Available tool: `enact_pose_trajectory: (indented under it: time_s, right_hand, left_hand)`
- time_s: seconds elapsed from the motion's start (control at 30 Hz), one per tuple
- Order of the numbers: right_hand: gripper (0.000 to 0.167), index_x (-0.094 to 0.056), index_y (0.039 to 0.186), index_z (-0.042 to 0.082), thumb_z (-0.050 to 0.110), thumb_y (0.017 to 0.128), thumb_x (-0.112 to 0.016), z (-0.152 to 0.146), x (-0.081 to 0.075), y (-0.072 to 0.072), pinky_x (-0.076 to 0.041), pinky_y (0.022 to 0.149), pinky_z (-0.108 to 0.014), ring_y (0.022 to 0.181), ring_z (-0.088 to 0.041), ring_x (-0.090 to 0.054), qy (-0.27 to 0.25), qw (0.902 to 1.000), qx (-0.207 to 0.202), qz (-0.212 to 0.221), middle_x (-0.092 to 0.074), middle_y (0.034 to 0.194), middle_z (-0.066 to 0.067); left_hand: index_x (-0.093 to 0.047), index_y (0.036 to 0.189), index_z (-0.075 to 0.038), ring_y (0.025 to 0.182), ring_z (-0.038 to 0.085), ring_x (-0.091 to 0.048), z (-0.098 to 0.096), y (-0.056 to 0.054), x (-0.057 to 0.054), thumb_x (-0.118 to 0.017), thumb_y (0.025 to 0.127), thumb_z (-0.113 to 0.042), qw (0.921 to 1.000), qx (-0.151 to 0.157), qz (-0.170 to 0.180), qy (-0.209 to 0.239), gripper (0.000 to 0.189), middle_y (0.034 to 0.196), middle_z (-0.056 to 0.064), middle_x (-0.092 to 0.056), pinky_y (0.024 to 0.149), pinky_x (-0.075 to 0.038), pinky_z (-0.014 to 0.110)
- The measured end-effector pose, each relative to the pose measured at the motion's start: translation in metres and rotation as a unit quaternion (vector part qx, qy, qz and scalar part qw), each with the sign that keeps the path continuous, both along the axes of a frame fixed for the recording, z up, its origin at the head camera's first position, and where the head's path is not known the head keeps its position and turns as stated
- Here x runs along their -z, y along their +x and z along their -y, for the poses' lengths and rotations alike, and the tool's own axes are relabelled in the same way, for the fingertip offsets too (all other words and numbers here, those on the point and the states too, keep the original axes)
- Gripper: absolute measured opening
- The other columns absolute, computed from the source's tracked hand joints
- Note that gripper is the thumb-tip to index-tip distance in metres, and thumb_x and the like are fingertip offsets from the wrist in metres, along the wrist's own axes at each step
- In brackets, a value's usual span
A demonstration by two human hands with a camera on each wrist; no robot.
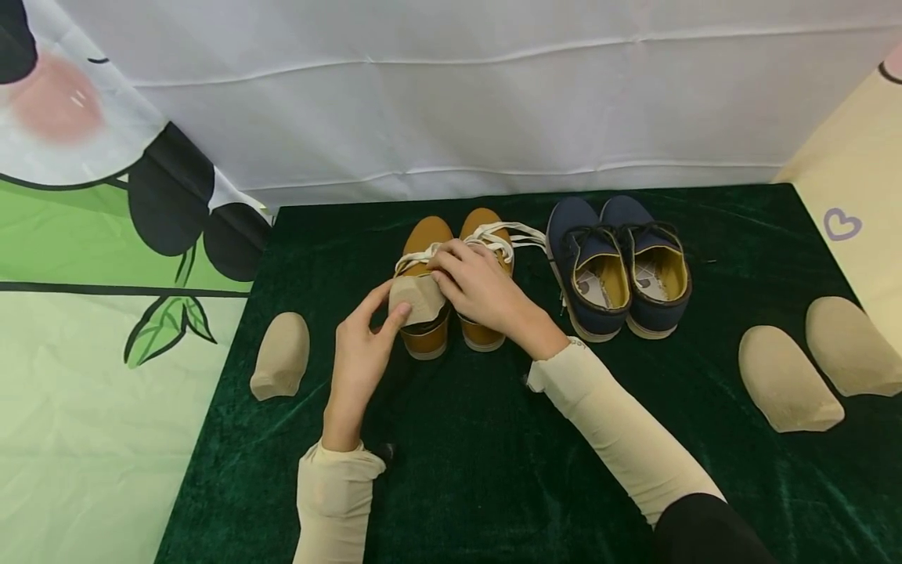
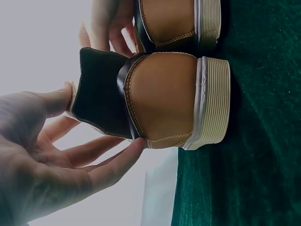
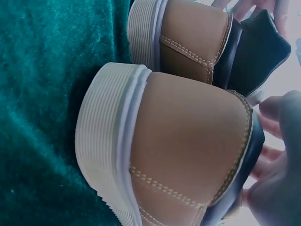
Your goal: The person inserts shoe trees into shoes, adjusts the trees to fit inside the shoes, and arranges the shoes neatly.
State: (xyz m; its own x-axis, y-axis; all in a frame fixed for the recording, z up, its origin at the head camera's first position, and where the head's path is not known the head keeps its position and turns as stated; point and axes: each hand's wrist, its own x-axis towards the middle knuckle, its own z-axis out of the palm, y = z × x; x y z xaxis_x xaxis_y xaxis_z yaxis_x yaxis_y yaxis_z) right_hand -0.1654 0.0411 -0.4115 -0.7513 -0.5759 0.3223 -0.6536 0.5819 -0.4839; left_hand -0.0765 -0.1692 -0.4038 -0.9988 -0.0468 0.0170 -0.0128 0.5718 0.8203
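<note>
A beige moulded shoe insert (image 1: 416, 299) stands partly inside the left brown shoe (image 1: 426, 345), its blunt end sticking up above the heel. My left hand (image 1: 361, 352) pinches it between thumb and fingers. In the left wrist view the insert's dark-looking end (image 2: 101, 89) rises over the shoe's heel (image 2: 162, 99). Reaching across from the right, my right hand (image 1: 486, 288) has bent fingers at that shoe's tongue and laces, its thumb close to the insert's edge. The fingertips' exact contact is partly hidden. Alongside stands the right brown shoe (image 1: 482, 337), with white laces loose.
Two navy shoes (image 1: 588, 298) with dark laces stand right of the brown pair. One loose insert (image 1: 282, 352) lies at left, two more inserts (image 1: 789, 380) at right. Dark green velvet (image 1: 465, 470) covers the surface; a white cloth backdrop (image 1: 458, 117) hangs behind.
</note>
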Motion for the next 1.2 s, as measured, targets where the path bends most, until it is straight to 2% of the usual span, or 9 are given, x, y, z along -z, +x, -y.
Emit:
enact_pose_trajectory:
  time_s: [0.3,0.53,0.97,1.2]
  right_hand:
    - [0.052,-0.061,0.145,0.017,0.052,0.109,-0.045,-0.002,-0.001,0.009,-0.024,0.126,-0.057,0.147,-0.028,-0.046,0.045,0.9979,0.012,0.044,-0.052,0.154,-0.007]
    - [0.064,-0.054,0.151,0.021,0.064,0.104,-0.047,-0.004,-0.001,0.013,-0.026,0.124,-0.059,0.146,-0.027,-0.046,0.056,0.9969,0.003,0.055,-0.047,0.157,-0.005]
    - [0.062,-0.054,0.150,0.021,0.062,0.104,-0.049,-0.007,0.006,0.016,-0.032,0.121,-0.059,0.143,-0.027,-0.049,0.041,0.9986,0.011,0.033,-0.048,0.154,-0.006]
    - [0.059,-0.055,0.148,0.021,0.059,0.103,-0.052,-0.005,0.007,0.015,-0.034,0.119,-0.058,0.141,-0.027,-0.050,0.037,0.9990,0.011,0.022,-0.049,0.153,-0.006]
  left_hand:
    - [-0.055,0.151,-0.026,0.136,0.029,-0.059,0.002,0.000,0.000,-0.058,0.102,-0.057,0.9999,-0.004,0.000,-0.012,0.058,0.148,0.009,-0.062,0.102,-0.057,0.053]
    - [-0.057,0.150,-0.023,0.132,0.028,-0.061,0.002,0.000,0.001,-0.061,0.102,-0.053,0.9997,-0.004,-0.017,-0.018,0.056,0.143,0.010,-0.064,0.098,-0.059,0.052]
    - [-0.060,0.147,-0.020,0.130,0.030,-0.061,-0.002,-0.005,0.008,-0.064,0.101,-0.048,0.9985,0.000,-0.044,-0.033,0.054,0.135,0.011,-0.066,0.095,-0.061,0.052]
    - [-0.062,0.145,-0.018,0.127,0.034,-0.063,-0.003,-0.008,0.009,-0.068,0.100,-0.044,0.9970,-0.010,-0.058,-0.050,0.053,0.132,0.012,-0.066,0.092,-0.061,0.051]
